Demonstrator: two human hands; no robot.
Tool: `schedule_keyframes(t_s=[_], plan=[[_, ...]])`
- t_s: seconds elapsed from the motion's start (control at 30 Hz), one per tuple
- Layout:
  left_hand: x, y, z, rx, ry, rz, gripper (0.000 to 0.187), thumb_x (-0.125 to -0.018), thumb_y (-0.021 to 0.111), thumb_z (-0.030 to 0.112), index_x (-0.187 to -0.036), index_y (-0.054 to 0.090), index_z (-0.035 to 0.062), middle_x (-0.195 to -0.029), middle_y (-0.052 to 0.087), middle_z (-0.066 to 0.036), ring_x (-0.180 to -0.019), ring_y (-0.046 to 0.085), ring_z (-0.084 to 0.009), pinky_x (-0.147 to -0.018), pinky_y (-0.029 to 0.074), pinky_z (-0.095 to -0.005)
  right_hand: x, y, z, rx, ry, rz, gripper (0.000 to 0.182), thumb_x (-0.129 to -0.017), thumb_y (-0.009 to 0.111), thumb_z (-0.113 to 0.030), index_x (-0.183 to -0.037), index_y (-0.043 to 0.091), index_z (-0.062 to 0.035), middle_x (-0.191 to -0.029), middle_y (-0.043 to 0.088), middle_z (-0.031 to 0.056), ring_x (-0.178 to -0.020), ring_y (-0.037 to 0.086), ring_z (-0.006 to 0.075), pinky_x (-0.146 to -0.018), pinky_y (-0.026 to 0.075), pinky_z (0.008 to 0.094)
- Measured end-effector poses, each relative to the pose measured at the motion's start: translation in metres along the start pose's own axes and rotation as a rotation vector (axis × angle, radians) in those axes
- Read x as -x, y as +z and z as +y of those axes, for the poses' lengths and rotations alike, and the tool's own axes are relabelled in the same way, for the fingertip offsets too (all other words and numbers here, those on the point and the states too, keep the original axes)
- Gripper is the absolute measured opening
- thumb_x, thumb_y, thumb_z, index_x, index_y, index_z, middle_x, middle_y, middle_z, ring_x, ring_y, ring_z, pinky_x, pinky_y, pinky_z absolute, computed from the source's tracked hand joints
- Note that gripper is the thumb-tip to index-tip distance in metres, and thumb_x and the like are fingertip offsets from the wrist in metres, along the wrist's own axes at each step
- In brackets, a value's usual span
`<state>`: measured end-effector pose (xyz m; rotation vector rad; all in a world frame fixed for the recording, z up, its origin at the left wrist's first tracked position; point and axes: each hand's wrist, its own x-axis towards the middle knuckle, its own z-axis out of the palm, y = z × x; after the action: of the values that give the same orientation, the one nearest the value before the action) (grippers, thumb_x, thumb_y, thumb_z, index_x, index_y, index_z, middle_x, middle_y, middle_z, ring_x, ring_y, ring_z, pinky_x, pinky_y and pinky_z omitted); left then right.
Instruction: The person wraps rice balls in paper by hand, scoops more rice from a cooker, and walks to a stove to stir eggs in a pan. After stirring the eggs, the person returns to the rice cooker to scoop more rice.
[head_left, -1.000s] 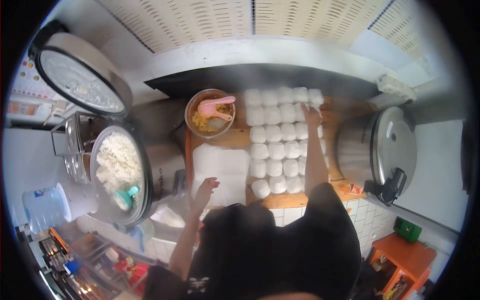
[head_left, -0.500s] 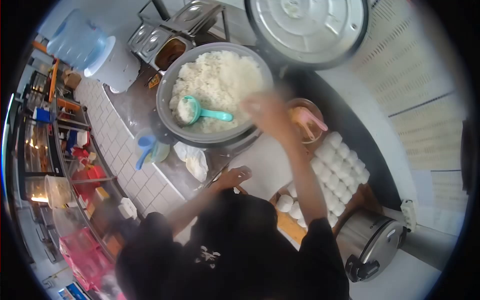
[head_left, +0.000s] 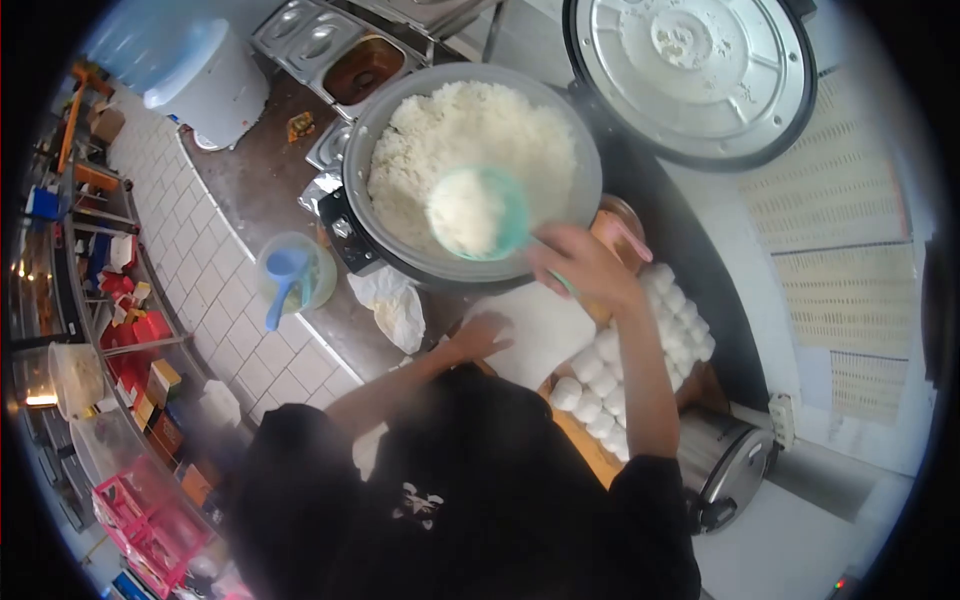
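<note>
My right hand (head_left: 582,262) is closed round the handle of a teal scoop (head_left: 512,228). Cooked white rice (head_left: 462,212) fills the scoop, which is held over the front part of a big grey rice pot (head_left: 590,170). More rice (head_left: 490,120) is heaped in the pot. My left hand (head_left: 482,336) rests at the left side of a stack of white paper sheets (head_left: 545,335), fingers stretched out, holding nothing. Several white wrapped bundles (head_left: 610,375) sit in rows to the right of the sheets.
The pot's open lid (head_left: 690,70) stands at the upper right. A bowl with a pink utensil (head_left: 622,232) is beside the pot. A clear tub with a blue ladle (head_left: 287,272) and a crumpled white bag (head_left: 388,305) are at left. A steel cooker (head_left: 725,460) stands lower right.
My right hand has taken hold of the scoop and lifted it, full of rice, toward the front right of the pot. My left hand has moved onto the paper sheets. The view has shifted.
</note>
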<state>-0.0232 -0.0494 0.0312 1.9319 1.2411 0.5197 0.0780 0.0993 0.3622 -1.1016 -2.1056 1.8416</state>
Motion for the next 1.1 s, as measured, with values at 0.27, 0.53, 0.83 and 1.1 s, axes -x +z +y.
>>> schedule_keyframes(t_s=[0.27, 0.53, 0.83, 1.1], plan=[[-0.026, 0.015, -0.018, -0.490, 0.056, -0.131, 0.116, -0.067, 0.070, 0.065, -0.145, 0.024, -0.0074, -0.154, 0.019, -0.024, -0.145, 0.015, -0.0351, -0.116, 0.017, -0.0453, 0.149, 0.075, 0.155, -0.884, 0.344, 0.535, 0.031, -0.096, 0.055, -0.015, -0.124, 0.048, -0.0035, -0.082, 0.053, 0.0038, -0.054, 0.043, 0.0066, -0.047, 0.038, 0.0213], [-0.025, 0.024, -0.023, -0.436, 0.044, -0.154, 0.125, -0.068, 0.068, 0.067, -0.147, 0.009, -0.0091, -0.156, 0.010, -0.026, -0.146, 0.007, -0.0357, -0.118, 0.011, -0.0469, 0.100, 0.152, 0.331, 0.164, 0.398, 0.894, 0.044, -0.098, 0.049, -0.019, -0.140, 0.042, -0.0082, -0.075, 0.052, 0.0083, -0.053, 0.051, 0.0189, -0.045, 0.043, 0.0323], [-0.031, 0.013, -0.020, -0.461, 0.007, -0.170, 0.123, -0.071, 0.060, 0.073, -0.148, 0.008, -0.0080, -0.157, 0.010, -0.023, -0.147, 0.007, -0.0309, -0.119, 0.011, -0.0411, 0.083, 0.178, 0.349, 0.862, 0.338, 0.739, 0.075, -0.078, 0.053, 0.002, -0.148, 0.031, -0.0139, -0.098, 0.055, 0.0140, -0.072, 0.062, 0.0306, -0.059, 0.051, 0.0404], [-0.028, 0.006, -0.009, -0.509, -0.005, -0.223, 0.122, -0.072, 0.059, 0.072, -0.147, 0.009, -0.0096, -0.157, 0.008, -0.023, -0.148, 0.005, -0.0315, -0.119, 0.011, -0.0407, 0.089, 0.177, 0.347, 0.773, 0.526, 0.635, 0.078, -0.080, 0.051, 0.005, -0.150, 0.028, -0.0184, -0.098, 0.055, 0.0163, -0.075, 0.063, 0.0337, -0.061, 0.052, 0.0434]])
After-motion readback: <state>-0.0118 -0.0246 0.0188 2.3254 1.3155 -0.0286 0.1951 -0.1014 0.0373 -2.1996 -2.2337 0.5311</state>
